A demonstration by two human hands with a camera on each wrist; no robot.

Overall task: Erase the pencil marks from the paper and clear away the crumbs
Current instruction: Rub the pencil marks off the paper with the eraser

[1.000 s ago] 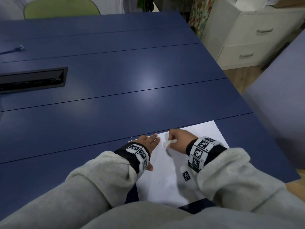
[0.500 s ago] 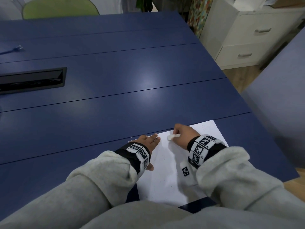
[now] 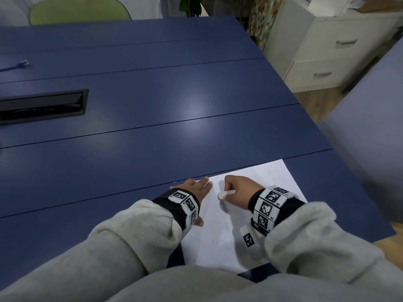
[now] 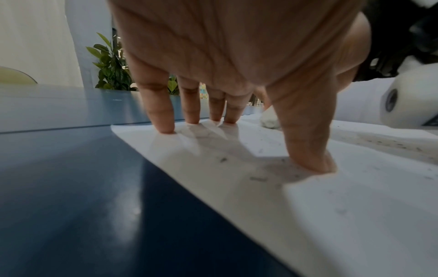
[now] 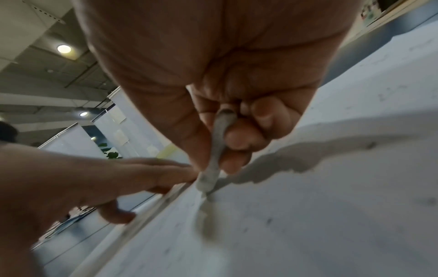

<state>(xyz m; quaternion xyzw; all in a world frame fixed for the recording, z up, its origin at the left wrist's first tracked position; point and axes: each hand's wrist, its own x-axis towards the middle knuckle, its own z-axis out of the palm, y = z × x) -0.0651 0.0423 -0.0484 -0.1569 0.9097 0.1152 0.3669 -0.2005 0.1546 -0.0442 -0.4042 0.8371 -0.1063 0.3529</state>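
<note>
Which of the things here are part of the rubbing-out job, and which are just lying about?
In use: paper, eraser, crumbs, left hand, right hand.

Lying about: chair, drawers, plant, cable.

The blue table (image 3: 165, 131) carried a white paper (image 3: 218, 240) at its near edge, with dark crumbs (image 3: 214, 241) scattered on the sheet.

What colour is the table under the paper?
Dark blue table; the head view shows it best.

Blue table (image 3: 152, 94); white drawers (image 3: 327, 53)
</note>
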